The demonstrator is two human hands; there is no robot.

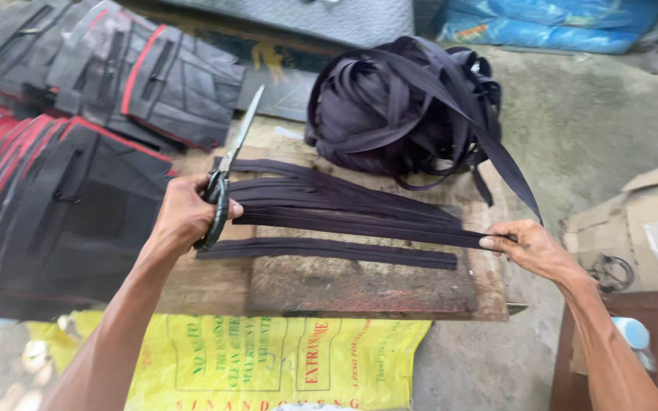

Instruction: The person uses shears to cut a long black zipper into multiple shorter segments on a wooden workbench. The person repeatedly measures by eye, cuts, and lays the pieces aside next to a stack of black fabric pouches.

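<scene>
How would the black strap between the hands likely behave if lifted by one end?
The strap is probably floppy: its run from the coiled pile to the right hand curves loosely. Likely light, since fingertips pinch it. Cut pieces lie flat on the board, so rolling seems unlikely.

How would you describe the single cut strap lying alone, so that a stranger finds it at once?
Start at the worn wooden board in the middle. Several dark strap pieces lie on it in a fanned stack between the left hand, which holds scissors, and the right hand. The single strap lies nearest the person, apart from the stack, with neither hand touching it.
</scene>
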